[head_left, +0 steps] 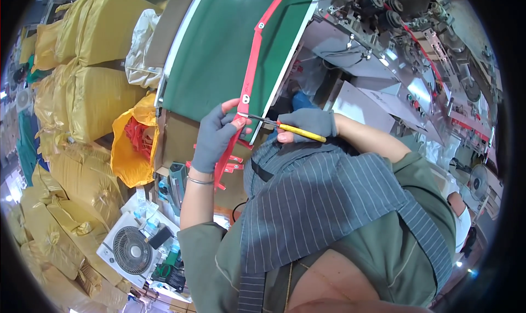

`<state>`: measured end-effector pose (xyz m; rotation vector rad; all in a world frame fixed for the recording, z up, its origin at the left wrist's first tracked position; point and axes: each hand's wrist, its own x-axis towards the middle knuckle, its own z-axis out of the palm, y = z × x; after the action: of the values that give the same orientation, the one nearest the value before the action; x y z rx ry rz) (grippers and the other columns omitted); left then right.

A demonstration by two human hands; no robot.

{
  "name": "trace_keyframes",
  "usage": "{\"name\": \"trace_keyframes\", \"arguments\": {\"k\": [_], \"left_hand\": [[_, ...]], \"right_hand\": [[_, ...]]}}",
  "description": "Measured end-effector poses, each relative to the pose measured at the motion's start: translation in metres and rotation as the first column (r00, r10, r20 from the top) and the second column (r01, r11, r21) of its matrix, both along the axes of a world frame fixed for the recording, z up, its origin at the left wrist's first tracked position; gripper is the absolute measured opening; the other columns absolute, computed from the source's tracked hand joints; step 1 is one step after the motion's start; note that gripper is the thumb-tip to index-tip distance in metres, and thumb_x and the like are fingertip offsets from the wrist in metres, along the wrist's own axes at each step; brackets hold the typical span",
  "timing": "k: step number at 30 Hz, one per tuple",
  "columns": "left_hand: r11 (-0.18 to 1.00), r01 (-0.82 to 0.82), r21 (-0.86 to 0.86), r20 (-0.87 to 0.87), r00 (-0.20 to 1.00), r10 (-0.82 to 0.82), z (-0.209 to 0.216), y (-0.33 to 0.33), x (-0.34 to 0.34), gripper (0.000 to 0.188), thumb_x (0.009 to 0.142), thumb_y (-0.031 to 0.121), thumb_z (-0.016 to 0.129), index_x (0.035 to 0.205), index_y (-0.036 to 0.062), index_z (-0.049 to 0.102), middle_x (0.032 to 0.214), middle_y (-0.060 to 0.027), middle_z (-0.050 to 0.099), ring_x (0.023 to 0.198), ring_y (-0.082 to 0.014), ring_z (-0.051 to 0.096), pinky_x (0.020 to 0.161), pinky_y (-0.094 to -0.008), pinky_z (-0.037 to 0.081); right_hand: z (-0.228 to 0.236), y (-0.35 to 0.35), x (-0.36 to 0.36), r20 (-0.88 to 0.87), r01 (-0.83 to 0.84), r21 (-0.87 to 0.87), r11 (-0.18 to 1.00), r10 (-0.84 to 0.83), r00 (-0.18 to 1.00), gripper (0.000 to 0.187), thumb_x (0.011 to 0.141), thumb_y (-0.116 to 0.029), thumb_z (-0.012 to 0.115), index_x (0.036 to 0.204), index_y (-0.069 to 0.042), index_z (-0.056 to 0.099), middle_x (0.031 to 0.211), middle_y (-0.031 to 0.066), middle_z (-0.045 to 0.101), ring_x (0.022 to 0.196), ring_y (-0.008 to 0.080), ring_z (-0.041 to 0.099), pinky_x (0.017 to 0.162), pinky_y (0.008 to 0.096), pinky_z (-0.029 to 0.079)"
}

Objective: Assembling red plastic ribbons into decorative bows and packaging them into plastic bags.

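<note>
A long red ribbon [253,61] with round black-and-white marks comes down over a green conveyor belt [211,44]. My left hand [213,140], in a grey fingerless glove, is closed on it, pinching it between thumb and fingers. Below this grip the ribbon hangs down along my wrist. In my gloved right hand [308,124] is a slim tool with a yellow handle [302,132] and long, thin dark jaws. Its tip meets the ribbon beside my left fingertips; I cannot tell whether it is scissors or pliers.
Yellow sacks [107,94] are piled at the left, near an open orange bag [133,162] holding red material. A fan [132,249] stands at lower left. Machinery with rollers [378,9] runs along the right. More red pieces [234,163] hang below the belt's end.
</note>
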<state>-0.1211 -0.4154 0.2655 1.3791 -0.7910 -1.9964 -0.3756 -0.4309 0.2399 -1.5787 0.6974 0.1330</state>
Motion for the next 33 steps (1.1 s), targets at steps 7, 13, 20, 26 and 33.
{"name": "trace_keyframes", "arguments": {"k": [7,13,20,26,33], "left_hand": [[0.999,-0.039,0.002,-0.007,0.999,0.039,0.004,-0.001,-0.007,0.055,0.086,0.003,0.057,0.135,-0.0031,0.034,0.091,-0.0143,0.066,0.077,-0.0159,0.065,0.068,-0.0256,0.051],[0.997,-0.081,0.009,0.007,0.997,0.081,0.003,0.003,-0.004,0.056,0.086,0.003,0.056,0.136,-0.0031,0.032,0.091,-0.0137,0.065,0.08,-0.0169,0.064,0.069,-0.027,0.051],[0.934,0.237,-0.269,0.841,0.53,0.107,-0.129,0.035,0.043,0.056,0.083,0.021,0.064,0.128,-0.004,0.043,0.099,-0.015,0.064,0.088,-0.0223,0.063,0.077,-0.0308,0.051],[0.881,0.167,-0.444,0.737,0.627,0.253,-0.168,-0.091,-0.057,0.049,0.081,0.037,0.064,0.112,-0.001,0.058,0.104,-0.0169,0.062,0.096,-0.0317,0.061,0.085,-0.038,0.047],[0.896,0.319,-0.31,0.94,0.243,0.239,-0.227,-0.186,-0.107,0.037,0.081,0.037,0.062,0.095,0.0031,0.06,0.091,-0.0158,0.063,0.083,-0.0325,0.061,0.073,-0.0419,0.048]], "right_hand": [[0.011,0.001,0.005,-0.089,0.089,-0.066,0.994,-0.095,0.991,0.054,0.086,-0.055,0.053,0.093,-0.002,0.055,0.082,0.0156,0.06,0.077,0.0291,0.059,0.069,0.0374,0.044],[0.005,0.003,0.002,-0.094,0.153,-0.096,0.984,-0.162,0.982,0.06,0.083,-0.06,0.053,0.078,0.0,0.059,0.067,0.0169,0.056,0.068,0.0284,0.059,0.063,0.0379,0.042],[-0.007,0.006,-0.047,-0.312,0.039,-0.163,0.986,-0.089,0.946,0.055,0.086,-0.057,0.046,0.102,-0.005,0.055,0.085,0.0225,0.061,0.082,0.0395,0.059,0.07,0.0432,0.044],[-0.005,0.009,-0.072,-0.297,0.186,-0.138,0.973,-0.22,0.929,0.053,0.087,-0.057,0.046,0.099,-0.006,0.054,0.083,0.0207,0.06,0.078,0.0362,0.059,0.068,0.0403,0.044],[0.006,0.012,-0.093,-0.365,0.264,-0.017,0.964,-0.252,0.896,0.066,0.084,-0.067,0.042,0.096,-0.005,0.056,0.087,0.0208,0.06,0.084,0.0361,0.06,0.074,0.0417,0.044]]}}
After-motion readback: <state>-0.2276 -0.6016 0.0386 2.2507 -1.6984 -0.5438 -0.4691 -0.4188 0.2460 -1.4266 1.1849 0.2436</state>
